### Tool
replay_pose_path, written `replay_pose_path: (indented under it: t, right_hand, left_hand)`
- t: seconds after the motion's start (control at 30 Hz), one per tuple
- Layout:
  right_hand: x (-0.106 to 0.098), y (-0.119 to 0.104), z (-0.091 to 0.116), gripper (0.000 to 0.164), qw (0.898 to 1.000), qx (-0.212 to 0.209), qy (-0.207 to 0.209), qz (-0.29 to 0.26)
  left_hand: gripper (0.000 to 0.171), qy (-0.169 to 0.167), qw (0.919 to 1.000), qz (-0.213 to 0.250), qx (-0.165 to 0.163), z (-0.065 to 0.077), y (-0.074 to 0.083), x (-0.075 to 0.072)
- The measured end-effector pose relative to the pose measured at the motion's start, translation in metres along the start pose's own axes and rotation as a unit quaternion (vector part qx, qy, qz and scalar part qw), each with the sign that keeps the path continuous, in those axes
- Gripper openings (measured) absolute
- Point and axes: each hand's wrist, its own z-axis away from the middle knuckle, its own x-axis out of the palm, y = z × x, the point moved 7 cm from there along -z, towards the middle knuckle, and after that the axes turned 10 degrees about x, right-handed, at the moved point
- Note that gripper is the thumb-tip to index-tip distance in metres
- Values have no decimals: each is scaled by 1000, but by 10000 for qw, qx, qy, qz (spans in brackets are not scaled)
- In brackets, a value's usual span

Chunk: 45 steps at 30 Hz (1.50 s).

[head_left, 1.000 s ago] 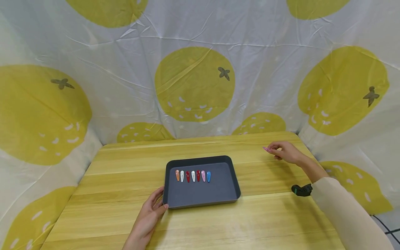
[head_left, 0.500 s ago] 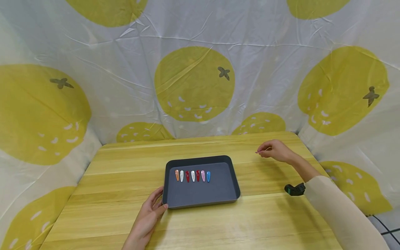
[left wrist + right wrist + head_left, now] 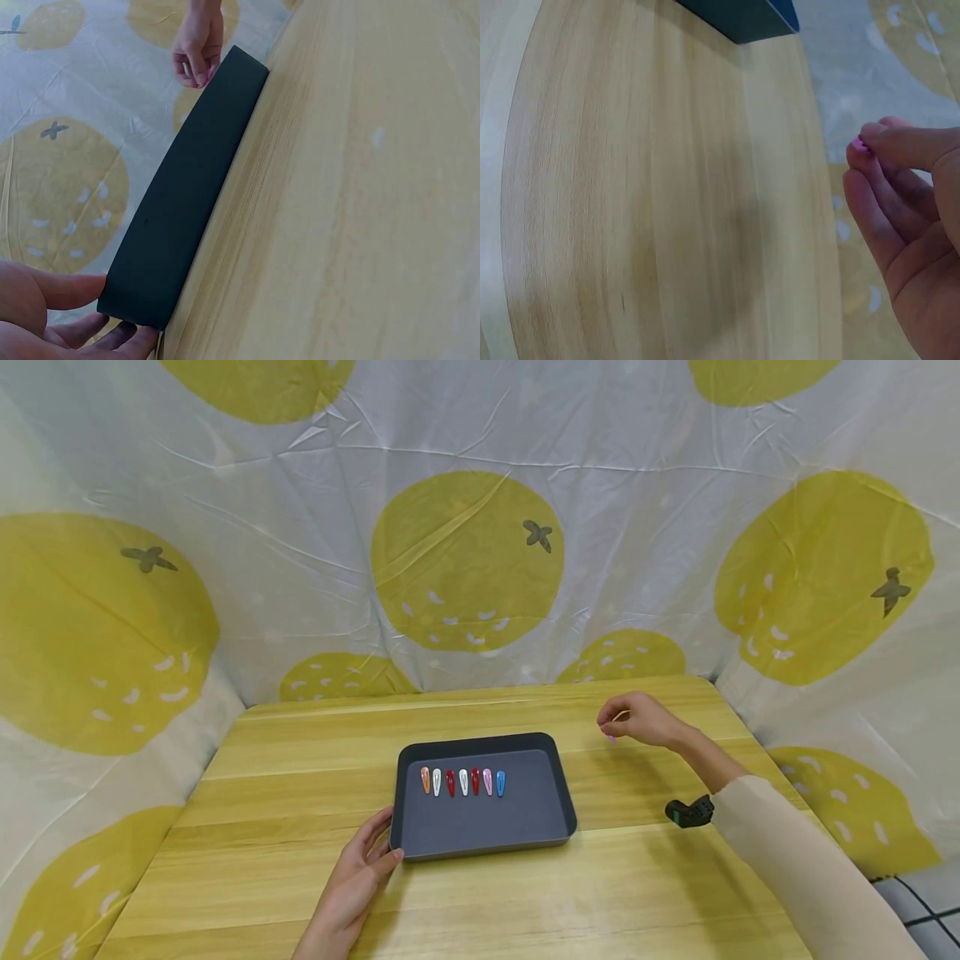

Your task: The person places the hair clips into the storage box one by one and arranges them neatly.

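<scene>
A dark grey tray (image 3: pixel 483 828) lies on the wooden table. In its back half, several snap hair clips stand in a row: an orange clip (image 3: pixel 425 780) at the left, then white, red and pink ones, and a blue clip (image 3: pixel 501 783) at the right. My left hand (image 3: pixel 349 881) grips the tray's front left corner, thumb against the wall and fingers beneath, as the left wrist view shows. Above the table, right of the tray, my right hand (image 3: pixel 643 720) pinches a pink hair clip (image 3: pixel 860 144) between thumb and fingertips. Most of that clip is hidden by the fingers.
The wooden table (image 3: pixel 300 777) reaches back to a lemon-print curtain (image 3: pixel 465 560), which also hangs at both sides. A black wrist device (image 3: pixel 690 812) sits by the right sleeve (image 3: pixel 802 860). Dark cables (image 3: pixel 930 914) show at the lower right.
My right hand has moved left toward the tray, carrying the pink hair clip, which now points downward. My left hand, the tray and the row of clips stay as they were.
</scene>
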Motion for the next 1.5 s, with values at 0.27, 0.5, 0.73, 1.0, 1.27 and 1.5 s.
replay_pose_path:
  t: [0.27, 0.5, 0.73, 1.0, 1.27, 1.5]
  right_hand:
    - [10, -16, -11, 20, 9997, -159, -132, 138]
    - [20, -33, -18, 12, 9986, -277, -416, 169]
    - [31, -50, -26, 8, 9971, -314, -660, 190]
    - [47, -70, -36, 6, 9947, -273, -964, 250]
    - [69, -90, -44, 9, 9807, -391, -1827, 571]
    - [84, -104, -52, 9, 9748, -687, -1940, 858]
  left_hand:
    - [69, -3, 10000, 26, -1, 0, 0, 0]
    - [69, -39, 10000, 22, 5, 0, 0, 0]
    - [70, -46, 10000, 39, 17, 0, 0, 0]
    - [70, -65, 10000, 61, 20, 0, 0, -1]
    - [70, -56, 10000, 7, 13, -1, -1, -1]
    - [69, 1, 10000, -8, -65, -1, -3, -1]
